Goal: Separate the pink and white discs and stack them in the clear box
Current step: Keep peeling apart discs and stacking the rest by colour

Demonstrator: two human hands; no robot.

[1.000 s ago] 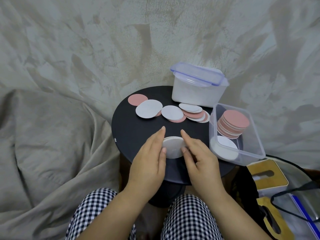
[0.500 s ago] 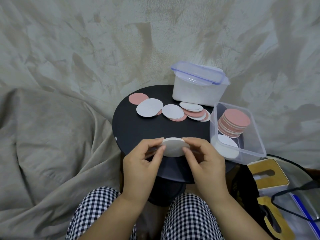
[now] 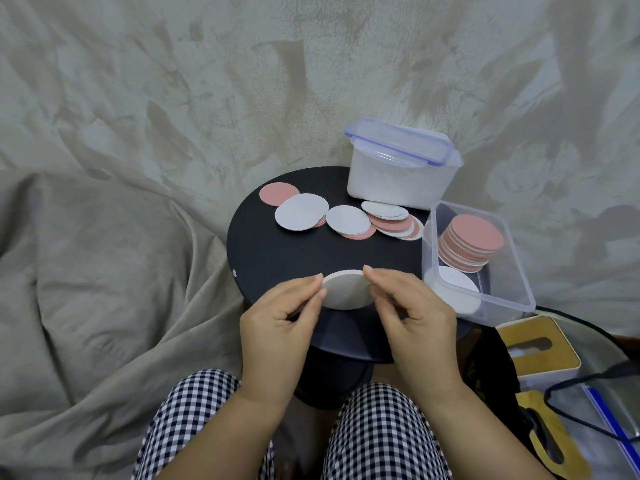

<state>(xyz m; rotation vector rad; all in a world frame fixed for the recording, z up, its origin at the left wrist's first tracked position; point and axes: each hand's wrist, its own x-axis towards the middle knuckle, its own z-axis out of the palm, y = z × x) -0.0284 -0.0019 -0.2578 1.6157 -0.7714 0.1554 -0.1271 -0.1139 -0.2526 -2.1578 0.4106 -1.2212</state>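
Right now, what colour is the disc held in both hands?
White. The disc shows best in the head view.

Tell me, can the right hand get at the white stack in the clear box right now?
Probably yes. The clear box is lidless, just beside the right hand, with nothing between it and the white stack. But both it and the left hand pinch a held white disc, so it isn't free.

You are wearing black-and-white checked trousers (image 3: 381, 431); a white round disc (image 3: 346, 291) is showing against the black round table (image 3: 277, 258), pink disc stack (image 3: 476, 233) at three o'clock.
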